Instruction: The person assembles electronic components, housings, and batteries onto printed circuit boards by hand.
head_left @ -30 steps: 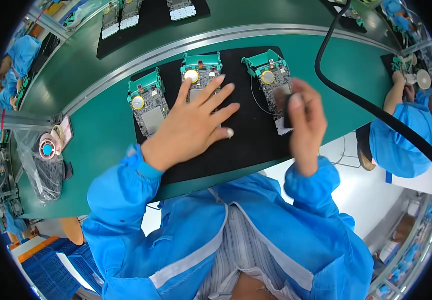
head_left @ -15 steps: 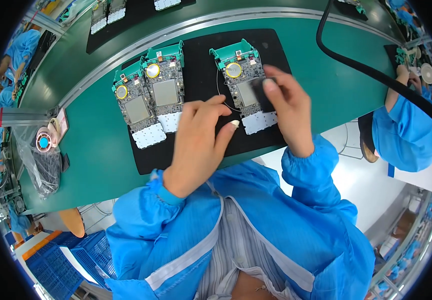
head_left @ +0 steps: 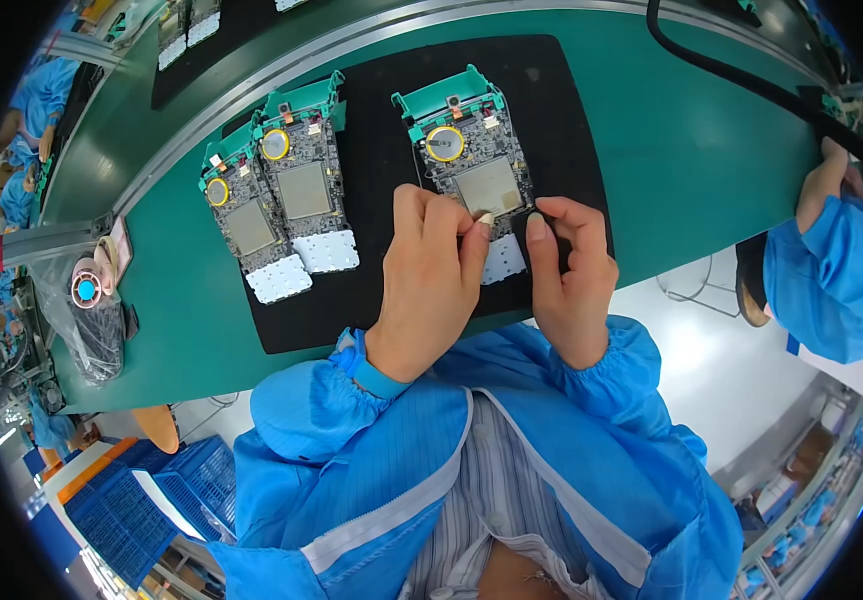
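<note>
A circuit board (head_left: pixel 492 140) with a green plastic end piece, a round yellow-rimmed cell and a silver metal shield lies on the black mat (head_left: pixel 382 120). My left hand (head_left: pixel 427 275) is over its lower left part, fingers curled and thumb tip at the shield's lower edge. My right hand (head_left: pixel 574 275) is at the board's lower right edge, thumb and index finger drawn close together. Whatever sits between the fingertips of either hand is too small or hidden to make out. The board's white perforated end (head_left: pixel 504 258) shows between the hands.
Two similar boards lie overlapping at left, one board (head_left: pixel 252 225) partly under the other board (head_left: pixel 307 190). The green table (head_left: pixel 177 330) holds a clear plastic bag (head_left: pixel 97 345) and a tape roll (head_left: pixel 87 288). A black cable (head_left: pixel 742 75) arches across the upper right. A co-worker's sleeve (head_left: pixel 832 270) is at right.
Both hands have come together at the board's lower part. The dark flat piece my right hand held over the board no longer shows. The thin wire beside the board is also out of sight.
</note>
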Motion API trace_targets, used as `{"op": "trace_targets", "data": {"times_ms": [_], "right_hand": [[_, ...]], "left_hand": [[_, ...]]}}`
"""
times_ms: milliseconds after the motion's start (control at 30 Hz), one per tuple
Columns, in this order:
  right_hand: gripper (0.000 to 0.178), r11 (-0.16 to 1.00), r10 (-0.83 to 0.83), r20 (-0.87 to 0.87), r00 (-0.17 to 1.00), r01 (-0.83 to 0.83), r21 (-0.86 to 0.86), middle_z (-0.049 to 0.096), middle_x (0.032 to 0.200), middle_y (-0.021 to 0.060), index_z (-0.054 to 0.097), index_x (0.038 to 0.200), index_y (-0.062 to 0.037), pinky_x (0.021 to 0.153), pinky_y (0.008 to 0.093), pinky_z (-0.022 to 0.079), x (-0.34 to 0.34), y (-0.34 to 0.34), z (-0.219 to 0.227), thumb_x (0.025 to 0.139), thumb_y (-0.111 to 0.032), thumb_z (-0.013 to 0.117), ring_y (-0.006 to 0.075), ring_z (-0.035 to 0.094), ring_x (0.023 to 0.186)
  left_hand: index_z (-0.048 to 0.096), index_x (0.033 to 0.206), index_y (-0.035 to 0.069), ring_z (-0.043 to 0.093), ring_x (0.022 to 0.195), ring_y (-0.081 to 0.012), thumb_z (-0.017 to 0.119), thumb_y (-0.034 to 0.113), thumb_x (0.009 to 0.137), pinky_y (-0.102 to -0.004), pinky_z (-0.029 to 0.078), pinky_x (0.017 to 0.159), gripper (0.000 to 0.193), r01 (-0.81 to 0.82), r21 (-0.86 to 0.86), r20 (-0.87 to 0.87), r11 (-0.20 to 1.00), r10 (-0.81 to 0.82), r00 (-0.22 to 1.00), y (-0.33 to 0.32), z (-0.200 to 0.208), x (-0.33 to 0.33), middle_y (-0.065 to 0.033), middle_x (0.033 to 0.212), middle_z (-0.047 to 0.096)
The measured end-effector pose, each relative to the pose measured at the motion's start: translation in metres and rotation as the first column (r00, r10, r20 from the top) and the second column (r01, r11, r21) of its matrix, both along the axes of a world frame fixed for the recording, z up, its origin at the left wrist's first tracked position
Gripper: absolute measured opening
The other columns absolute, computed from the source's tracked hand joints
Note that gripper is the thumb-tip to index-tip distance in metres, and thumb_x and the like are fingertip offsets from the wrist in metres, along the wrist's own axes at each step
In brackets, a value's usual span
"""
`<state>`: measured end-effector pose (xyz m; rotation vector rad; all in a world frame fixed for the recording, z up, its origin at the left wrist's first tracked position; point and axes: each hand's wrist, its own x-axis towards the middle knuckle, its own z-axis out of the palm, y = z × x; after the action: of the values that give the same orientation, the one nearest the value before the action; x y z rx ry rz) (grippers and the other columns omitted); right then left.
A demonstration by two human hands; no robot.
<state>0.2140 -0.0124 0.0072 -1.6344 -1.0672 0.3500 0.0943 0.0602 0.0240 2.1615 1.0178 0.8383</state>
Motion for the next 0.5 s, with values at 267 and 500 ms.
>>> {"op": "trace_targets", "data": {"times_ms": [267,500], "right_hand": [[0.017,0.999,-0.021,0.133,0.991,0.017,0.032,0.066,0.076,0.0123,0.057,0.103,-0.0006,0.053,0.0272,0.049,-0.004,0.009,0.005,0.086,0.000,0.062,0.0191,0.065,0.063],[0.029,0.996,0.090,0.271,0.958,-0.091,-0.009,0.063,0.079,0.0119,0.061,0.106,-0.0048,0.055,0.0307,0.048,0.007,0.002,0.017,0.078,-0.001,0.070,0.0254,0.063,0.069]], "left_hand": [[0.048,0.085,0.001,0.053,0.068,-0.0316,0.062,0.002,0.084,-0.0393,0.044,0.054,0.014,0.001,0.010,0.009,1.000,-0.001,1.000,0.002,0.005,-0.001,-0.0156,0.090,0.041],[0.051,0.093,0.001,0.056,0.073,-0.0242,0.062,-0.002,0.083,-0.0313,0.048,0.061,0.016,0.022,-0.097,0.156,0.995,-0.006,0.988,0.006,0.008,-0.011,-0.0136,0.096,0.044]]}}
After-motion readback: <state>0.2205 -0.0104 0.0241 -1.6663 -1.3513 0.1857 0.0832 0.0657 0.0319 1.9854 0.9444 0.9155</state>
